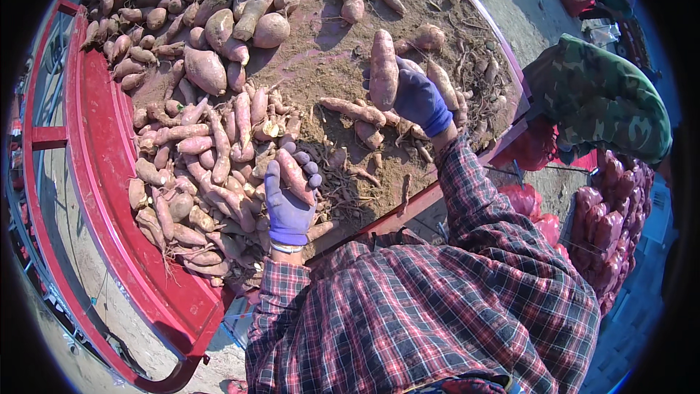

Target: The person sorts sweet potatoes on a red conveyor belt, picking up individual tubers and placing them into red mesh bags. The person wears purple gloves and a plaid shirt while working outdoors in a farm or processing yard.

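My left hand [291,197], in a purple glove, holds a small pinkish sweet potato [294,177] across its upturned palm, fingers curled round one side. Below and left of it lies a dense heap of small, slender sweet potatoes [221,150]. Farther right, my right hand [418,93], gloved alike, grips a larger, elongated sweet potato [384,70] held upright in the view; the glove's fingers are partly hidden behind it. Several loose sweet potatoes [355,111] lie on the soil-covered truck bed near this hand. Larger rounded sweet potatoes [205,70] are piled at the upper left.
A red metal side panel [109,148] and rail border the bed on the left. Broken roots and soil [350,197] lie between my hands. At the right are a camouflage cloth or garment [596,98] and stacked red mesh bags [607,224].
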`<state>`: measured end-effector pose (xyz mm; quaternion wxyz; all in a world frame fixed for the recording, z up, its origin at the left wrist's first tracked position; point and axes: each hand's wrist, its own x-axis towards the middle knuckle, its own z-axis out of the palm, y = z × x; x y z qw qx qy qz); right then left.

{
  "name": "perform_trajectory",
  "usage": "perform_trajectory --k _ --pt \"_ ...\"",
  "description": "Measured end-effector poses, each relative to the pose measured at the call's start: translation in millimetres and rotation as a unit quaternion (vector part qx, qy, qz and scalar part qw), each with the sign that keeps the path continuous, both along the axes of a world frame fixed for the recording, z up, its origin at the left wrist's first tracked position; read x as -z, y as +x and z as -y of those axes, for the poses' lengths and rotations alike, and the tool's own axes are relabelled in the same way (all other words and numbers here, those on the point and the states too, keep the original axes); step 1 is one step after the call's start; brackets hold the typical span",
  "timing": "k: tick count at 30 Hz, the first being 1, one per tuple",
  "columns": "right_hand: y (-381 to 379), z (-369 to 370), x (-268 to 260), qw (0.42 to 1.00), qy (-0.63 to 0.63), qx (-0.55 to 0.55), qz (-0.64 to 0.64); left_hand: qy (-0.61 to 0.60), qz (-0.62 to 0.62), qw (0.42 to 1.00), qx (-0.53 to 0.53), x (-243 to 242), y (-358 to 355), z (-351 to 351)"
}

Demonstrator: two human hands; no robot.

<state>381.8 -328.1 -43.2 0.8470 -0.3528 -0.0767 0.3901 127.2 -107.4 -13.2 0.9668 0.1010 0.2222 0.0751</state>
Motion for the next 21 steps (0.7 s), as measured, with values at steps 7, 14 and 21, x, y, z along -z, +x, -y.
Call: perform_trajectory --k 7,14,21 --pt "-21 6 1 0.836 -0.48 -0.024 0.267 0.036 0.024 0.999 0.02 2 2 -8" --pt "-18 34 28 0.407 -0.661 -0.091 0.624 0.118 -0.085 0.987 -0.071 -14 -73 -23" --pt "-11 53 43 0.402 -0.676 -0.144 0.6 0.223 -0.255 0.93 -0.14 -20 -276 -17"
